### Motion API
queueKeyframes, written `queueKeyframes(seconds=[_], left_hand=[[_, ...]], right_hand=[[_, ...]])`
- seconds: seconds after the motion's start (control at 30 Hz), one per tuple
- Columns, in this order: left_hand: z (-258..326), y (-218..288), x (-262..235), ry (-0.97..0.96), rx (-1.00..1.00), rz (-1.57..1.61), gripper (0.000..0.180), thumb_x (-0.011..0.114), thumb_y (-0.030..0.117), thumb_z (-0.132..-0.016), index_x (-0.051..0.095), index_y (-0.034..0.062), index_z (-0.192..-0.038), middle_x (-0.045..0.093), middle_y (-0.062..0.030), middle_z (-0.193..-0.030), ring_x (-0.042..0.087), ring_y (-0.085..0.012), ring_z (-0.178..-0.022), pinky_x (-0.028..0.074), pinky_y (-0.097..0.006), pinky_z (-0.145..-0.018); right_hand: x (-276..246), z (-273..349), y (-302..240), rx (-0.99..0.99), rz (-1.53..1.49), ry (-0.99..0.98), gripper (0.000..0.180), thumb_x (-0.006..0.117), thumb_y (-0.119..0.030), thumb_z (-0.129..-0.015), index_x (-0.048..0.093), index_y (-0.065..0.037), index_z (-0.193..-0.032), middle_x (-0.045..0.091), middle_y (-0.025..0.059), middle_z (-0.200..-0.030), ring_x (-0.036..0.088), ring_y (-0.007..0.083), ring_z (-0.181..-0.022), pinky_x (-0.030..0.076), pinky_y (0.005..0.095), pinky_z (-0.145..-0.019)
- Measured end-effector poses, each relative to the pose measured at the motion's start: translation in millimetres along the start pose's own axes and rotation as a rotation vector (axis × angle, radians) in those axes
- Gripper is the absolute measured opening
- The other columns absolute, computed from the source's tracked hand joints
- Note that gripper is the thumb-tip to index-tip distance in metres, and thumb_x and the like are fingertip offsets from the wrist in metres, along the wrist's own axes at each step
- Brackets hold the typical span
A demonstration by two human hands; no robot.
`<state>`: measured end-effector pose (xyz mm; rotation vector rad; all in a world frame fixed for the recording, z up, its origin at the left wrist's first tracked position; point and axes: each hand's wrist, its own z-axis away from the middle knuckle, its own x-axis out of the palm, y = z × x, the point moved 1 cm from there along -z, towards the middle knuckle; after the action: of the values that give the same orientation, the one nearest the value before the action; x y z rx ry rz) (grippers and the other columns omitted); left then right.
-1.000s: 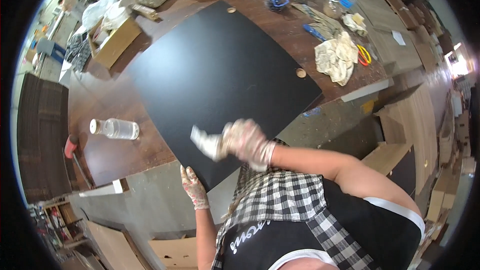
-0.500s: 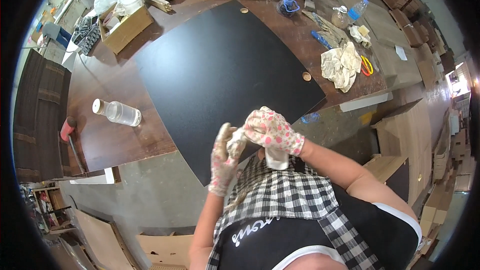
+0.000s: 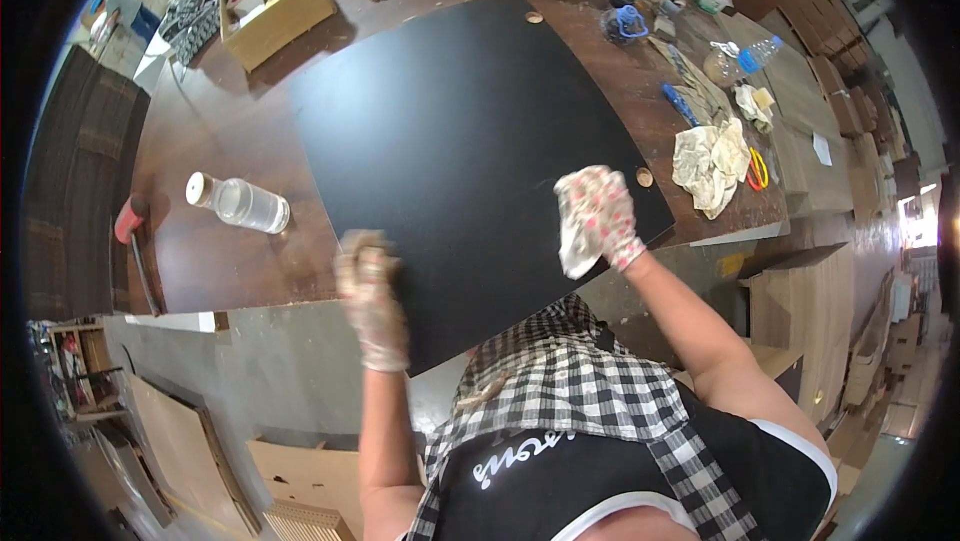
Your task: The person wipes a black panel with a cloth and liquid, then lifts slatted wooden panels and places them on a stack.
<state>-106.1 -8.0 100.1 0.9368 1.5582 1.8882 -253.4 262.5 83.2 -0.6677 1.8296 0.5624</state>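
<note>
A black-and-white checked apron (image 3: 570,386) with a broad strap (image 3: 715,476) overlies a black sleeveless top (image 3: 755,466) — white-edged, with white script lettering (image 3: 522,456). Pale gloves clothe the right hand (image 3: 600,209) — pink-patterned — and left hand (image 3: 370,286), brownish at the fingers.

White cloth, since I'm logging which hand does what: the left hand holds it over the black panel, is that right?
Not quite: the head view shows the right hand holding the white cloth over the black panel.
</note>
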Motion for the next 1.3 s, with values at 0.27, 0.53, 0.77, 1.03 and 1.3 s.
queueKeyframes(seconds=[0.27, 0.53, 0.77, 1.03, 1.3], left_hand=[[-137, -23, -137, 0.62, 0.345, -0.49, 0.086, 0.072, 0.013, -0.068, 0.015, 0.0046, -0.132, 0.029, -0.0156, -0.128, 0.037, -0.0262, -0.114, 0.039, -0.036, -0.093], [-182, -9, -145, 0.478, 0.494, -0.43, 0.07, 0.078, 0.017, -0.061, 0.038, -0.0013, -0.116, 0.049, -0.0115, -0.106, 0.05, -0.021, -0.096, 0.044, -0.032, -0.081], [-81, 28, -60, -0.073, 0.581, -0.787, 0.057, 0.074, 0.012, -0.063, 0.045, 0.0031, -0.111, 0.056, -0.0073, -0.096, 0.056, -0.0166, -0.086, 0.047, -0.029, -0.075], [-23, 37, -17, -0.289, 0.558, -0.968, 0.057, 0.077, 0.019, -0.053, 0.052, 0.007, -0.102, 0.058, -0.0089, -0.093, 0.056, -0.0292, -0.087, 0.044, -0.037, -0.077], [-16, 109, 13, -0.527, 0.706, -1.767, 0.055, 0.064, 0.004, -0.05, 0.05, 0.0125, -0.102, 0.054, -0.0045, -0.093, 0.052, -0.023, -0.088, 0.038, -0.035, -0.077]], right_hand=[[-19, -43, -103, -0.24, -0.058, -0.36, 0.013, 0.052, -0.016, -0.068, 0.059, -0.018, -0.079, 0.05, 0.0059, -0.081, 0.046, 0.0207, -0.078, 0.041, 0.0324, -0.062], [-32, 30, -52, 0.284, -1.521, -0.593, 0.016, 0.061, -0.021, -0.077, 0.062, -0.01, -0.088, 0.059, 0.0027, -0.089, 0.056, 0.0157, -0.086, 0.047, 0.0287, -0.077], [-72, -20, -17, 0.603, -1.632, 0.17, 0.026, 0.057, -0.006, -0.08, 0.055, 0.0, -0.105, 0.059, 0.0065, -0.099, 0.057, 0.0118, -0.09, 0.046, 0.023, -0.079], [-68, -63, -96, 0.358, -1.674, 0.148, 0.021, 0.059, -0.003, -0.077, 0.059, 0.0, -0.097, 0.06, 0.0071, -0.094, 0.058, 0.0135, -0.087, 0.047, 0.0235, -0.077], [-38, -16, -123, 0.69, -1.714, 0.147, 0.02, 0.048, -0.005, -0.085, 0.054, 0.001, -0.104, 0.057, 0.0045, -0.098, 0.054, 0.0095, -0.089, 0.044, 0.0217, -0.078]])
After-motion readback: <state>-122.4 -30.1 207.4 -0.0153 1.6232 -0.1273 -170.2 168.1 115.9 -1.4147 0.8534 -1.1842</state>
